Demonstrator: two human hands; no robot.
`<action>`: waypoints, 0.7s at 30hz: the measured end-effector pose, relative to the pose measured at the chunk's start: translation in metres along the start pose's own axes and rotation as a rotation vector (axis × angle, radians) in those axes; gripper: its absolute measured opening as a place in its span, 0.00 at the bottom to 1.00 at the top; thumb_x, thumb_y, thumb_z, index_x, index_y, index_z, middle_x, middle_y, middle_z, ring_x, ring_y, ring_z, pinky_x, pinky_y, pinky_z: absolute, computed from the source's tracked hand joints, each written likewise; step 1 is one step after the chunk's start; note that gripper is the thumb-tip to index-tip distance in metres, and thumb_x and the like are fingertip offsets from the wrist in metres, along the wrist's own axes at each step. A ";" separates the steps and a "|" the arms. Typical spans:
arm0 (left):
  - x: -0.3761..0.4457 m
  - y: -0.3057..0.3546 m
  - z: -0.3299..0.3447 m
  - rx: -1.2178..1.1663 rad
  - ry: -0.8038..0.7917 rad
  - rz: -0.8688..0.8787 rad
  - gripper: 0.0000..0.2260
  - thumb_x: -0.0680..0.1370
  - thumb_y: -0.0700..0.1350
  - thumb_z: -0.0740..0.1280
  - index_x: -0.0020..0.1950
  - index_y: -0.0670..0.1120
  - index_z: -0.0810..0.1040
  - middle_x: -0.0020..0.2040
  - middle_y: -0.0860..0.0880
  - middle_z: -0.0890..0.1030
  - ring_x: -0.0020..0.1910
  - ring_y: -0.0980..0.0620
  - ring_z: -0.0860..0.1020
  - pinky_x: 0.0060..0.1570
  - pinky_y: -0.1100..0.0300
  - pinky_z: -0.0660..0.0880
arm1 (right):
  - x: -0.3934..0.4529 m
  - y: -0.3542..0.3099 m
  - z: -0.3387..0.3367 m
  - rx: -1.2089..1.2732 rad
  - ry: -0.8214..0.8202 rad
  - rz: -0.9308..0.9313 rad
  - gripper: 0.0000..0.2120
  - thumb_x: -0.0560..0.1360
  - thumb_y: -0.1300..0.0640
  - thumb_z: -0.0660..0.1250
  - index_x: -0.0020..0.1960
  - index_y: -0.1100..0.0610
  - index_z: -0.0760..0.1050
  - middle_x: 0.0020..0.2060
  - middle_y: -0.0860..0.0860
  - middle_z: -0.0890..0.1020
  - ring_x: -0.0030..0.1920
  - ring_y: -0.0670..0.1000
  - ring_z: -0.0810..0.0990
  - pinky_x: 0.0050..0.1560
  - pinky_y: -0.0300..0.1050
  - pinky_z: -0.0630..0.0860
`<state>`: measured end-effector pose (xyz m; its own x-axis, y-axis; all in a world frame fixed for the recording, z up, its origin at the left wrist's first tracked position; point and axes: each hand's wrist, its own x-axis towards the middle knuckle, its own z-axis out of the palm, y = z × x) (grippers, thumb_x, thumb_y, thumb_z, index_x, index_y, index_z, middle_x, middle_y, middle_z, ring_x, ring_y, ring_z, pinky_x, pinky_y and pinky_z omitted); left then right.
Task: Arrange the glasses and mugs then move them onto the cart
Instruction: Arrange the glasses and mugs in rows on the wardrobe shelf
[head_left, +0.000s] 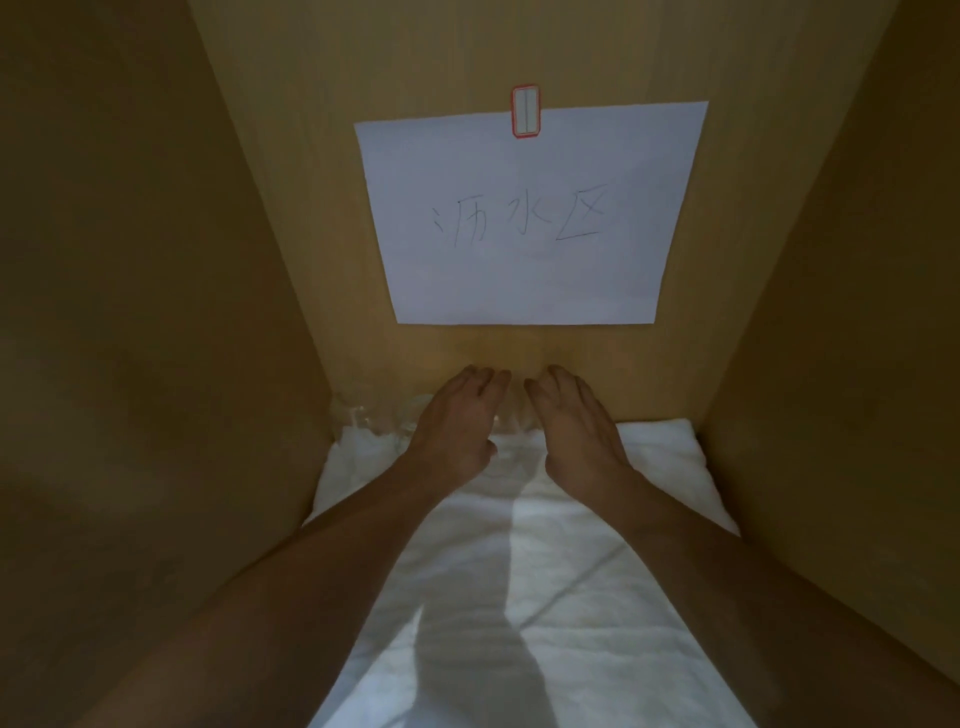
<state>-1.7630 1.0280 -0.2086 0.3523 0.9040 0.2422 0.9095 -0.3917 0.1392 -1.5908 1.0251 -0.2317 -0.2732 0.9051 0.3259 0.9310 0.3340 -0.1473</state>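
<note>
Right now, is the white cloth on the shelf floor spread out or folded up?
Spread out: the white cloth covers the shelf floor from the front to the back wall, with only light creases.

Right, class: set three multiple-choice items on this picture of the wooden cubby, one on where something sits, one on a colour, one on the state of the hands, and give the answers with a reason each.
1. Where is the paper sheet?
A. flat on the towel
B. on the back wall, above the hands
C. on the left side wall

2. What colour is the towel lining the bottom?
A. white
B. blue
C. dark green

3. How are the left hand and the right hand placed?
A. both far back in the cubby, side by side
B. only one inside
C. both resting at the front edge

Answers: B, it hangs from a red-edged clip on the back wall; A, the cloth shows white; A, both hands lie close together near the back wall, by the clear glasses, which are blurred.
</note>
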 end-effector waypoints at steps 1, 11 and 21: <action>0.000 -0.001 -0.003 -0.001 -0.007 0.001 0.43 0.73 0.45 0.77 0.82 0.45 0.56 0.80 0.45 0.62 0.80 0.45 0.58 0.77 0.59 0.51 | 0.000 -0.001 -0.001 -0.012 -0.013 0.002 0.42 0.62 0.73 0.71 0.74 0.59 0.67 0.69 0.61 0.69 0.68 0.63 0.70 0.65 0.58 0.73; -0.012 0.001 -0.024 -0.054 -0.019 -0.075 0.38 0.77 0.54 0.73 0.82 0.49 0.58 0.81 0.44 0.59 0.79 0.44 0.57 0.76 0.51 0.60 | -0.014 -0.009 -0.034 -0.053 -0.127 0.079 0.50 0.69 0.58 0.76 0.81 0.51 0.48 0.79 0.57 0.53 0.77 0.61 0.54 0.75 0.55 0.59; -0.039 0.017 -0.052 -0.081 -0.024 -0.068 0.35 0.79 0.54 0.71 0.81 0.49 0.59 0.81 0.44 0.59 0.80 0.45 0.56 0.76 0.52 0.61 | -0.055 -0.025 -0.064 -0.060 -0.089 0.172 0.45 0.73 0.51 0.74 0.81 0.52 0.51 0.79 0.58 0.53 0.77 0.61 0.54 0.75 0.55 0.58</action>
<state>-1.7726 0.9767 -0.1657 0.2967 0.9324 0.2062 0.9110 -0.3411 0.2318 -1.5835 0.9500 -0.1860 -0.1266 0.9680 0.2166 0.9779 0.1584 -0.1365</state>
